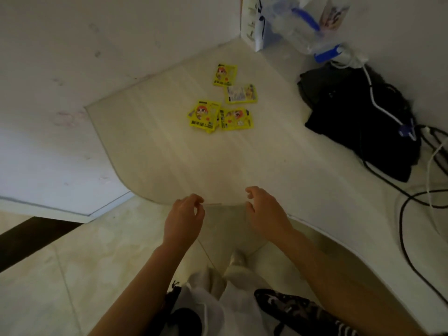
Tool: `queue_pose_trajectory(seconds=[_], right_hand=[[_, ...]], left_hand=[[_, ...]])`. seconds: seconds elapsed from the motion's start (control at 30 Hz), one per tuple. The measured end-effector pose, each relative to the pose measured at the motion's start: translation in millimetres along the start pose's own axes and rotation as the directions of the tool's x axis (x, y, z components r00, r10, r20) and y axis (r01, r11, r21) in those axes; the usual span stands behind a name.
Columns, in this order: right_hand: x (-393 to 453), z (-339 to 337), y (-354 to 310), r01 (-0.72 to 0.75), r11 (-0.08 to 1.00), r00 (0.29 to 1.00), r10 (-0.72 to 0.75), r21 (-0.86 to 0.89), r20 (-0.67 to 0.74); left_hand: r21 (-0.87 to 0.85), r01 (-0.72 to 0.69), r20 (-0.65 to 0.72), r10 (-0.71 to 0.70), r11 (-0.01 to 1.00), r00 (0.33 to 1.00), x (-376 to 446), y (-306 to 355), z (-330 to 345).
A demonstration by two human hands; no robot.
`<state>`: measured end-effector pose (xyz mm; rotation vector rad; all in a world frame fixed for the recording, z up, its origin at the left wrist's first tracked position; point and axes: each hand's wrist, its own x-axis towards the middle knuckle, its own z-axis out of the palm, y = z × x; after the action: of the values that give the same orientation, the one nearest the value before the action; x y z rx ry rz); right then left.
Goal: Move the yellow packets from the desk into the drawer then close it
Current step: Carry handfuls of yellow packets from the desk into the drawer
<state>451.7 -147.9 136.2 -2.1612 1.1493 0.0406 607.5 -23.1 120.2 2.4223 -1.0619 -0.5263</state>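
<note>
I see yellow packets [219, 103] lying flat in a loose cluster on the surface [169, 154], well beyond my fingers [201, 202].

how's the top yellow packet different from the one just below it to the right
The top packet stands lengthwise and shows a red-haired cartoon face; the packet below it lies sideways and shows a mostly white printed panel. The top one lies nearer the wall. Both are yellow-edged, flat on the desk, untouched by either hand.

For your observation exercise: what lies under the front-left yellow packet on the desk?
The front-left yellow packet tops a small stack; yellow edges of more packets show beneath it, resting on the desk. Their number and faces are covered.
</note>
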Motion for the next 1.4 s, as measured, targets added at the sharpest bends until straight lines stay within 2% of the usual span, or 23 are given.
queue_pose_trajectory(seconds=[0.33,0.5,0.63,0.77,0.9,1.03,1.2,1.3,1.4], right_hand=[[121.7,-42.7,-11.3,-0.009,0.999,1.000,0.010,-0.045,0.016],[176.9,-51.6,-23.1,-0.075,0.996,0.997,0.075,-0.040,0.000],[213.9,-54.6,-29.5,-0.106,0.993,0.994,0.106,-0.048,0.012],[248.9,-50.7,-32.5,-0.139,0.990,0.990,0.139,0.021,0.017],[282.9,-49.8,-36.6,-0.124,0.992,0.992,0.124,-0.037,-0.008],[309.5,-51.6,-28.8,-0.093,0.975,0.987,0.116,-0.200,0.109],[313.9,-55.2,-15.5,-0.100,0.965,0.995,0.101,-0.244,-0.010],[307.1,-58.7,-6.7,-0.148,0.965,0.988,0.151,-0.217,0.000],[297.9,-58.1,-0.5,-0.124,0.966,0.991,0.130,-0.227,0.012]], left_hand=[[0.022,-0.001,0.118,-0.001,1.000,0.993,132.2,11.1,-3.5],[-0.011,-0.007,0.139,0.008,1.000,0.990,204.5,12.6,-15.2],[-0.080,0.062,0.091,-0.054,0.995,0.994,263.8,14.2,-25.3],[-0.109,0.153,0.111,-0.141,0.982,0.984,306.9,25.0,-21.4],[-0.005,0.208,0.136,-0.206,0.978,0.969,325.5,40.8,-4.6],[0.166,0.188,0.065,-0.201,0.968,0.977,331.4,43.9,11.4],[0.075,0.167,0.052,-0.171,0.983,0.984,329.6,26.6,5.6],[0.025,0.217,0.053,-0.218,0.976,0.974,325.6,9.5,-2.9],[-0.048,0.259,0.093,-0.254,0.965,0.963,320.8,-3.3,-11.8]])
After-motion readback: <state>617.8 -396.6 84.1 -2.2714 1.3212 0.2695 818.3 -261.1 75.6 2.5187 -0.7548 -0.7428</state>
